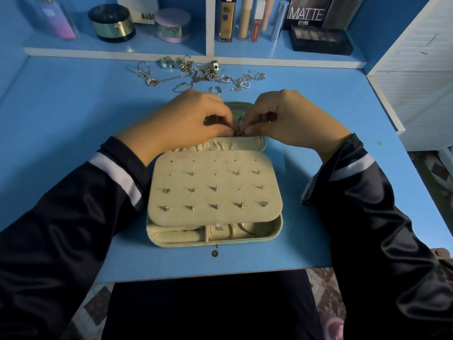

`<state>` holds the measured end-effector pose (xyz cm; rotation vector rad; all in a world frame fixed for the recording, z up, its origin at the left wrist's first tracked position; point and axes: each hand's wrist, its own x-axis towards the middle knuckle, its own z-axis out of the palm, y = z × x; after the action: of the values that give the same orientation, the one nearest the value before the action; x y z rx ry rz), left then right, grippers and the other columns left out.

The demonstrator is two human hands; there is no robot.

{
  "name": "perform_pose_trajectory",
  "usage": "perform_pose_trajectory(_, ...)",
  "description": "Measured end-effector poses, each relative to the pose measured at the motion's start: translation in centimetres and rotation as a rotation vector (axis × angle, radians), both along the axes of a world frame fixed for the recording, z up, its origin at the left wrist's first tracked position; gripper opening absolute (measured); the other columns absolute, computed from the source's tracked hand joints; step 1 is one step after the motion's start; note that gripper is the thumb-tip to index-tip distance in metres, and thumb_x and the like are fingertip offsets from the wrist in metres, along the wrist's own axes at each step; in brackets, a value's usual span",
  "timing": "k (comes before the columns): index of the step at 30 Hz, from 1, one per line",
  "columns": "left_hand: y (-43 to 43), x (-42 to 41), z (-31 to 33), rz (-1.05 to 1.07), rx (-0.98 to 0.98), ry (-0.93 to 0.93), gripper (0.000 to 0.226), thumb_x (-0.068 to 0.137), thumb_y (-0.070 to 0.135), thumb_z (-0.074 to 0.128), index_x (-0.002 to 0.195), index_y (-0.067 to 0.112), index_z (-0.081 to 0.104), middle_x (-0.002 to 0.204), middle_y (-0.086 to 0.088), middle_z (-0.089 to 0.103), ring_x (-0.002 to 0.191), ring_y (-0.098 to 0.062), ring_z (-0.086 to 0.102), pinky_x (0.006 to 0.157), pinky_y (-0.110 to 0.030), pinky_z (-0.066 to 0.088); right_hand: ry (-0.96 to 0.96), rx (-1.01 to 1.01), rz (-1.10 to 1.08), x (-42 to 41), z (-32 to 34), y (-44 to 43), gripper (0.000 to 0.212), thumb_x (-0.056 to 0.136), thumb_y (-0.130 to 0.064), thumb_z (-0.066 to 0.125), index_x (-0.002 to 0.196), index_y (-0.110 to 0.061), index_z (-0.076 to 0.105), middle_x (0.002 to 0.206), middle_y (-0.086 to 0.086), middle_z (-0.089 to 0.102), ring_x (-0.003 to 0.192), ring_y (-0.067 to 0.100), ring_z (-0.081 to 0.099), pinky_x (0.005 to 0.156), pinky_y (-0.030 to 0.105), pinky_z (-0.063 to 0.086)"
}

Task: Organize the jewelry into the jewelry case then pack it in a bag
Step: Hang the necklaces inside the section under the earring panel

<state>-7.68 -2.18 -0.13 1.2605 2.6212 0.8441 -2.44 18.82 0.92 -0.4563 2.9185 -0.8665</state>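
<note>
Both hands, left (186, 119) and right (291, 119), pinch a small chain (239, 133) over the jewelry case (274, 231), opened lengthwise away from the person.

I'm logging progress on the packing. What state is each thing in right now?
Jewelry case: open, flat on the desk.
Earring panel: folded down, partly filled with studs.
Small jewelry piece: pinched by both hands.
Left hand: closed on the piece.
Right hand: closed on the piece.
Chains and rings: loose on the desk, tangled.
</note>
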Motion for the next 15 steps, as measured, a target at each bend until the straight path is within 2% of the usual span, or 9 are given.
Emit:
perform_pose_trajectory(3, -0.11, -0.05, 0.03, -0.012, 0.003, -0.052, 0.008, 0.087, 0.023, 0.072, 0.094, 0.023, 0.076, 0.090, 0.006, 0.066, 0.085, -0.011, 0.060, 0.082, -0.037, 0.049, -0.006, -0.049, 0.017, 0.17, 0.30, 0.49, 0.020, 0.081, -0.016, 0.076, 0.080, -0.034, 0.069, 0.081, -0.013, 0.062, 0.068, 0.001, 0.054, 0.067, 0.011, 0.040)
perform_pose_trajectory(7, -0.60, -0.45, 0.14, 0.014, -0.009, -0.083, 0.008, 0.088, 0.026, 0.071, 0.094, 0.027, 0.075, 0.090, 0.010, 0.067, 0.082, -0.005, 0.058, 0.078, -0.032, 0.048, 0.009, -0.055, -0.029, 0.16, 0.23, 0.77, 0.014, 0.083, -0.017, 0.075, 0.083, -0.030, 0.071, 0.081, -0.013, 0.061, 0.066, -0.004, 0.052, 0.064, 0.008, 0.038)
perform_pose_trajectory(11, -0.14, -0.04, 0.14, 0.000, -0.024, -0.144, 0.007, 0.089, 0.028, 0.069, 0.094, 0.028, 0.074, 0.091, 0.011, 0.067, 0.081, -0.005, 0.058, 0.075, -0.030, 0.047, -0.015, -0.023, 0.015, 0.22, 0.19, 0.45, 0.020, 0.085, -0.015, 0.072, 0.082, -0.034, 0.067, 0.081, -0.013, 0.058, 0.067, -0.006, 0.051, 0.066, 0.007, 0.038)
perform_pose_trajectory(15, 0.10, 0.03, 0.06, 0.010, -0.070, -0.186, 0.010, 0.091, 0.032, 0.066, 0.094, 0.026, 0.073, 0.088, 0.009, 0.068, 0.064, 0.003, 0.051, 0.061, -0.013, 0.039, -0.036, -0.023, 0.057, 0.25, 0.21, 0.42, 0.022, 0.086, -0.013, 0.071, 0.082, -0.035, 0.067, 0.085, -0.005, 0.060, 0.068, -0.004, 0.051, 0.067, 0.009, 0.037)
